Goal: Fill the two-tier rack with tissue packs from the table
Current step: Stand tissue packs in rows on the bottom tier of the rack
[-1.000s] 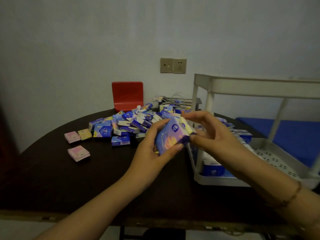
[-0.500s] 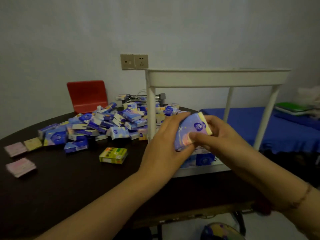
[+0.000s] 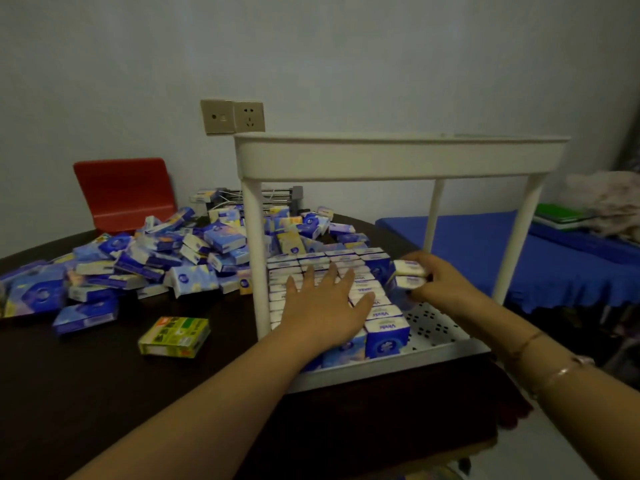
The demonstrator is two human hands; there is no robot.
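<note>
A white two-tier rack [image 3: 398, 154] stands on the dark table's right side. Its lower tier [image 3: 446, 348] holds several rows of blue and white tissue packs [image 3: 384, 327] standing on edge. My left hand [image 3: 322, 306] lies flat with spread fingers on top of those rows. My right hand [image 3: 440, 282] grips two tissue packs [image 3: 407, 275] inside the lower tier, just right of the rows. A large heap of loose tissue packs [image 3: 145, 261] covers the table to the left of the rack. The upper tier's inside is hidden from this angle.
A green and yellow box [image 3: 175, 336] lies on the dark table [image 3: 104, 393] in front of the heap. A red chair back [image 3: 124, 192] stands behind the table. A blue-covered bed [image 3: 554, 258] is on the right, and a wall socket [image 3: 232, 116] is behind the rack.
Both hands held one pack in front of the rack. Now they are inside the lower tier: the left hand has let go and lies on the rows, the right holds packs beside them.
</note>
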